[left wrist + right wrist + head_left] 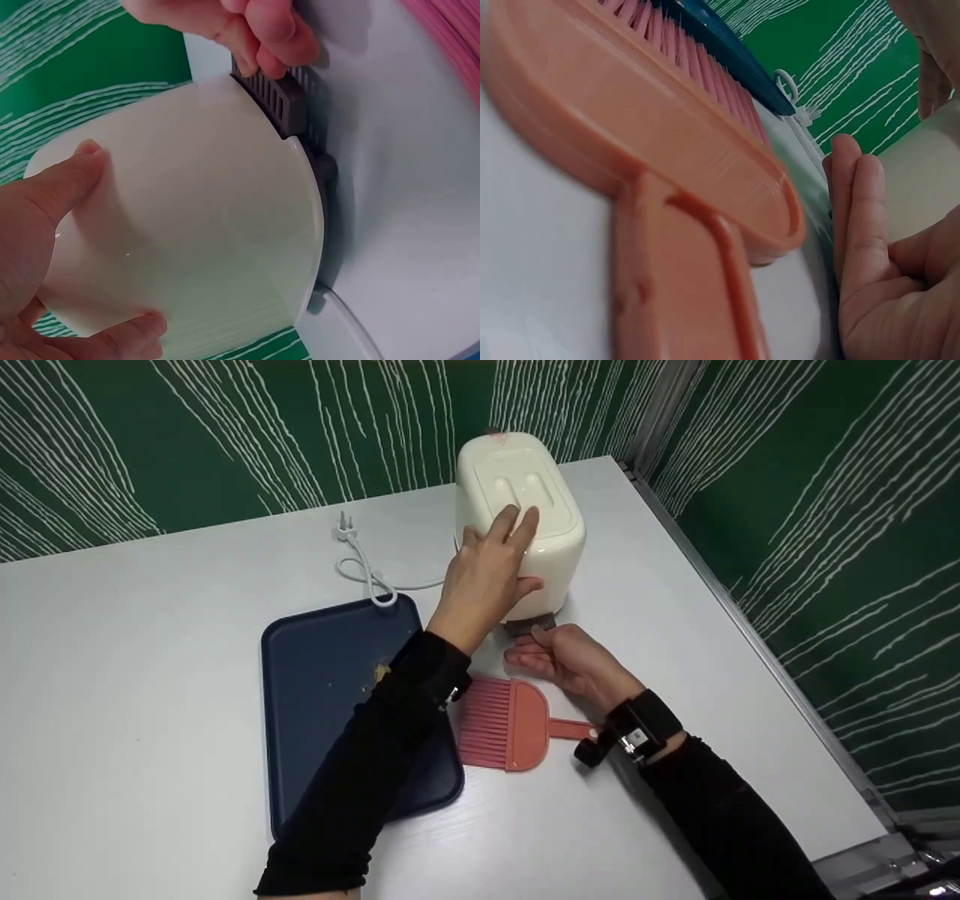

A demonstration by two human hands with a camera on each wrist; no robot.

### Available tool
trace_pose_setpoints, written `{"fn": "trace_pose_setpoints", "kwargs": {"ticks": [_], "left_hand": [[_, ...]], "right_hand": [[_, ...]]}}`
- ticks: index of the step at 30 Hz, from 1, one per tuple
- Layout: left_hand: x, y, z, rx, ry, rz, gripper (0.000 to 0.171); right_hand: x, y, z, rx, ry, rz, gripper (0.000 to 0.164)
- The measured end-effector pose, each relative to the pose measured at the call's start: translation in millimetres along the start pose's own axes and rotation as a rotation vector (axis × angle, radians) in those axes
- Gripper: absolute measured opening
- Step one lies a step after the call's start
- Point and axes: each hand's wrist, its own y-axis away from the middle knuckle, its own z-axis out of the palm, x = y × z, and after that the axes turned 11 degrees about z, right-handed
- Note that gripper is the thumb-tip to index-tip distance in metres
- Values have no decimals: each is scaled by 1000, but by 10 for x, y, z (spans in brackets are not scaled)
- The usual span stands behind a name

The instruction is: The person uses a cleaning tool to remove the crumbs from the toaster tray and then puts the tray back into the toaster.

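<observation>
A cream toaster with a lidded top stands upright on the white table. My left hand rests spread against it, fingers over the lid and thumb on the near end. In the left wrist view that hand's thumb and fingers press on the toaster's glossy shell. Low at the near end, my right hand pinches the dark grey, slotted end of a crumb tray that juts from the base. The rest of the crumb tray is hidden under the toaster.
A navy tray with some crumbs lies left, under my left forearm. An orange brush with pink bristles lies between it and my right wrist. The white cord and plug lie behind. Green walls bound the table.
</observation>
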Motion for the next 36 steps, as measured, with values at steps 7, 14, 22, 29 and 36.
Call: {"fn": "trace_pose_setpoints", "kwargs": {"ticks": [7,14,22,29,36], "left_hand": [[-12,13,8,8,-2,3,83],[-2,-11,-20,1,7,7,81],[-8,-3,-11,-7,21,-3,80],[-13,-11,-21,-12,7,3,81],[-48,-2,-19,-21,19,-8,80]], "right_hand": [[15,-12,1,3,-10,-9,36],[-38,3,-26,12,21,31,34],[-38,-11,-51,61,244,-40,36],[19,-36,-38,113,226,-149,39],[14,-63,-13,81,196,-113,39]]}}
